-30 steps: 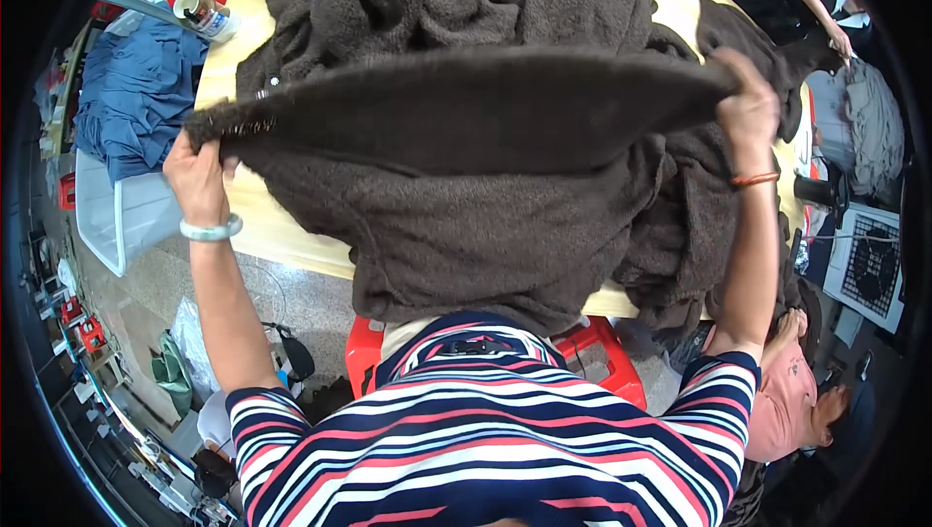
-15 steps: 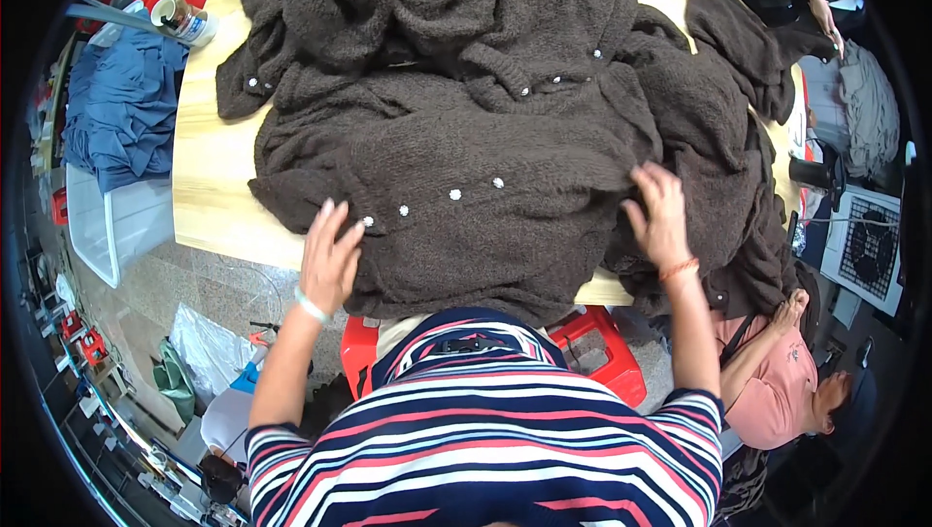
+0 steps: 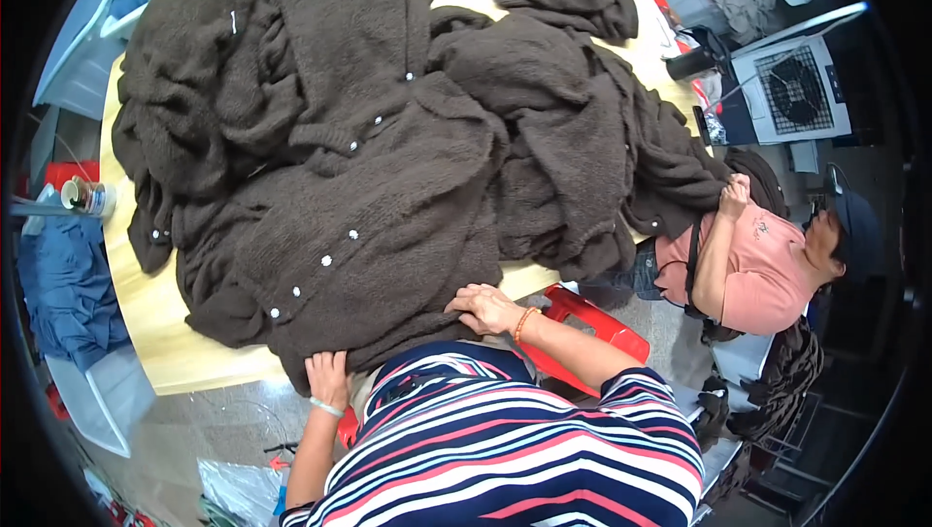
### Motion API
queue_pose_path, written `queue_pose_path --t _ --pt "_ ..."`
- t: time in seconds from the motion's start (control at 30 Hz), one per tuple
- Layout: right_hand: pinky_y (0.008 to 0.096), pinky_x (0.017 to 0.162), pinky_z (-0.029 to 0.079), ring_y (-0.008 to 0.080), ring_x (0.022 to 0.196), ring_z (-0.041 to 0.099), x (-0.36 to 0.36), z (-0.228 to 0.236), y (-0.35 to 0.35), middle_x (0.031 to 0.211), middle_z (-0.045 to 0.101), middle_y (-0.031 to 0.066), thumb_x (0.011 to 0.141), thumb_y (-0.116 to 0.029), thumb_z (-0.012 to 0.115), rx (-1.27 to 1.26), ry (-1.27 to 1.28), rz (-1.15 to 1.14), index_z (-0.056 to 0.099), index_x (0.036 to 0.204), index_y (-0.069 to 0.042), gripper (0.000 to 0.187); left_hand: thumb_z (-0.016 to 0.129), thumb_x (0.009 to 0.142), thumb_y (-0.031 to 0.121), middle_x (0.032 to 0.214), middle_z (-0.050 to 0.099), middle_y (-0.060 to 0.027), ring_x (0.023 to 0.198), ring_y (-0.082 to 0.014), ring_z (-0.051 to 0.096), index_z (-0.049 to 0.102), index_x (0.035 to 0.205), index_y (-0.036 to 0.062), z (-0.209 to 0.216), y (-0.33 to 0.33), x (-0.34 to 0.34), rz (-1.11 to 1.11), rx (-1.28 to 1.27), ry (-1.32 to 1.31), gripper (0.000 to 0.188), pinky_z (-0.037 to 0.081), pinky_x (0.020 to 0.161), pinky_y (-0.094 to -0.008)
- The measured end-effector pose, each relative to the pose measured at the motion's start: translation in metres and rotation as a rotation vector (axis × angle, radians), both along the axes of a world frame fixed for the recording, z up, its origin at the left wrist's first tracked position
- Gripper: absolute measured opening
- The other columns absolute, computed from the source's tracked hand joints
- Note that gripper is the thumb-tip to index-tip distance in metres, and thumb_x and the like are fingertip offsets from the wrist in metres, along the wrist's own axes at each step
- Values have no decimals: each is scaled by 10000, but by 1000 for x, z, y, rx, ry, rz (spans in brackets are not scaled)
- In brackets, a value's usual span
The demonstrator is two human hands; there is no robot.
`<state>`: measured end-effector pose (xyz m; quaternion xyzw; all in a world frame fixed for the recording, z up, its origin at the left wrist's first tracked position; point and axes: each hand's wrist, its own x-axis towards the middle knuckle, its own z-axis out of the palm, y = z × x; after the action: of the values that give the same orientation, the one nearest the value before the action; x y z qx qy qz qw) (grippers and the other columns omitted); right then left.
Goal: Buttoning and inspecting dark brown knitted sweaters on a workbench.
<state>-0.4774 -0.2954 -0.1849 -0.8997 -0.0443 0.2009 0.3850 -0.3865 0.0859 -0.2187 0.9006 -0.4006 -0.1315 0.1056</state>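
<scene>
Filling most of the pale wood-toned tabletop [image 3: 204,367] are dark brown fuzzy knit garments [image 3: 340,17], heaped toward its far and right edges, with bare strips at the left edge and near left corner. Speckled grey floor [image 3: 184,430] shows beyond that corner.

At the near edge lies a dark brown knit cardigan [image 3: 398,236], its near side reaching the person's waist. Its long axis slants from the near left corner toward the middle of the right side; which end is the collar cannot be told.

Past the right edge, a co-worker [image 3: 767,279] in a pink top and dark cap touches brown knit with one hand [image 3: 735,195]. A white tub [image 3: 107,415] stands off the left edge with blue fabric [image 3: 68,294] piled at it. A red stool [image 3: 602,338] sits by the near edge; a black-grilled fan [image 3: 791,90] stands beyond the right.

The left hand [image 3: 327,380] rests on the cardigan's near left border, fingers close together. The right hand [image 3: 483,310] lies farther right along that border, fingers bent; whether either pinches the knit cannot be told.

By the left edge is a cup [image 3: 97,200]. White buttons [image 3: 326,260] run diagonally along the cardigan, rising away from the near edge toward the right.
</scene>
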Motion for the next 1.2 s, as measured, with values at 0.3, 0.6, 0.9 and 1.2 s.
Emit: queue_pose_path --t 0.3,0.6,0.9,1.2 --pt "202 657 436 35 745 535 50 145 -107 840 653 -26 752 18 533 377 77 -530 701 1011 -3 310 655 629 -42 996 644 -130 942 -254 640 615 1057 16 128 -2 74 304 -282 732 434 493 855 -324" --pt "436 763 477 303 924 590 124 106 -121 1065 611 109 781 -145 664 -920 -375 -352 665 1029 -106 251 793 671 50 1138 596 -48 1053 -152 553 560 1203 31 94 -54 122 593 -728 589 581 423 963 -293" --pt "391 977 476 373 1140 569 191 87 123 1241 567 188 839 -61 608 442 -280 -23 574 1209 -30 373 656 834 -28 1164 589 -77 1060 -125 557 521 1242 -8 74 -45 107 804 -1057 795 430 443 948 -263" --pt "369 693 528 280 711 675 197 36 154 796 664 216 827 -69 576 641 360 -92 656 1011 49 232 684 854 16 900 663 -8 781 -40 576 664 978 -22 67 -21 93 996 -962 946 131 483 715 -193"
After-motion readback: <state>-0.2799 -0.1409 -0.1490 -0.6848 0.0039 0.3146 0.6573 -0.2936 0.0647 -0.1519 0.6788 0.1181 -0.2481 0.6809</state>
